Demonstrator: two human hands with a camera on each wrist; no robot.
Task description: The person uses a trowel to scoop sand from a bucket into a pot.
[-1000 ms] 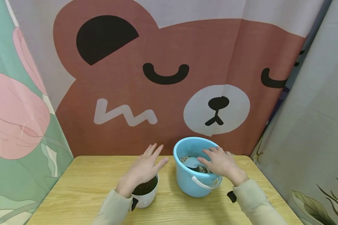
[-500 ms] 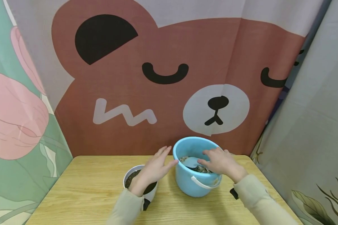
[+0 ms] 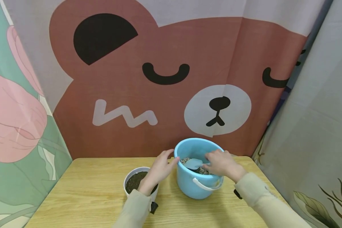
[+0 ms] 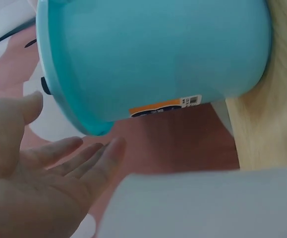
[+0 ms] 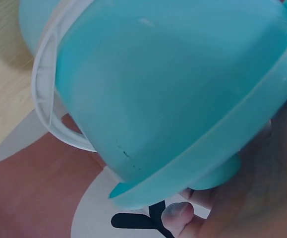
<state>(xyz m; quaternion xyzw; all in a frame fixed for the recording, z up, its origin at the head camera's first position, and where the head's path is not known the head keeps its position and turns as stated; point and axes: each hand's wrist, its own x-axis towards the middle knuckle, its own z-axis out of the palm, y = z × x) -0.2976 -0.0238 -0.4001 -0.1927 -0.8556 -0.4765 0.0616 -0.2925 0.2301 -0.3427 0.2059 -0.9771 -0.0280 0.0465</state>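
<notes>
Where the counter (image 3: 88,196) meets the bear-printed backdrop (image 3: 165,79), a light blue bucket (image 3: 188,185) stands upright near the back edge, with a small white pot (image 3: 128,180) just beside it on the left. The right hand (image 3: 222,164) reaches over the bucket's rim with its fingers curled round the handle of a pale blue scoop (image 3: 193,163), whose blade lies on the fill inside; that grip looks closed on the handle, though the thumb is hidden. The left hand (image 3: 159,169) is loosely spread, fingers fairly straight, its tips at or just off the bucket's outer wall near the rim; the left wrist view shows the fingers (image 4: 91,161) apart from the blue wall (image 4: 158,54), holding nothing.

Thin moulded plastic like this bucket is probably stiff enough to hold shape but smooth and a little slippery, and it likely flexes if squeezed hard. Partly filled as it is, it should weigh noticeably more than it looks. The white bail handle (image 3: 206,186) hangs down the near side and seems the surest place to lift it; a flat palm on the wall would steady it.

Inside the bucket lies a coarse, speckled grey-and-dark granular mix, filling only the lower part. The white pot holds dark, fine soil nearly up to its rim.
</notes>
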